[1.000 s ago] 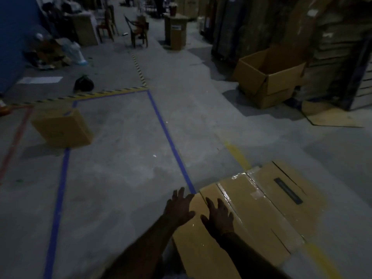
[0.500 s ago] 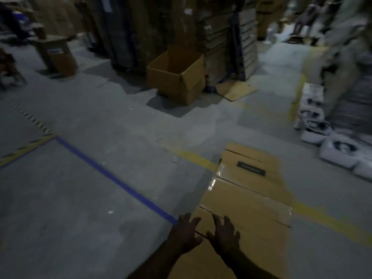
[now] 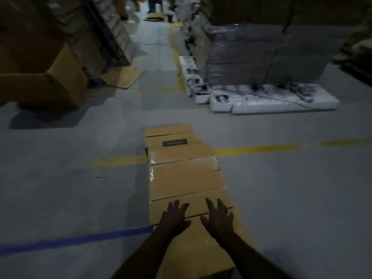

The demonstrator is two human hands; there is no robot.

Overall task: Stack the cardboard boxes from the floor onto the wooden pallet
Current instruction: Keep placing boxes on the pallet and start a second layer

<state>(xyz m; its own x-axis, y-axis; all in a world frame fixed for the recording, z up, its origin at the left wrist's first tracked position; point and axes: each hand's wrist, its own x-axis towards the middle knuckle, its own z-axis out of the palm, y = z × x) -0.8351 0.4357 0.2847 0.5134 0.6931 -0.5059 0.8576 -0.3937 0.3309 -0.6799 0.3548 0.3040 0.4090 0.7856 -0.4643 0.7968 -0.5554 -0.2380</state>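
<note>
A row of several brown taped cardboard boxes (image 3: 181,178) lies on the grey floor and runs straight away from me. The farthest box carries a dark label (image 3: 174,142). My left hand (image 3: 175,216) and my right hand (image 3: 218,216) rest flat on the top of the nearest box, side by side, fingers spread, gripping nothing. Both forearms reach in from the bottom edge. No wooden pallet shows in this dim view.
A large open cardboard box (image 3: 60,77) stands at the left, a flat cardboard sheet (image 3: 124,77) beside it. At the right, white foam packs (image 3: 261,101) lie before a wrapped stack (image 3: 251,55). Blue tape (image 3: 70,240) and a yellow line (image 3: 257,149) cross the floor. People's legs (image 3: 153,4) show far down the aisle.
My view has swung to the right, so the row of boxes now points straight ahead. Both hands stayed on the near box top and moved slightly apart.
</note>
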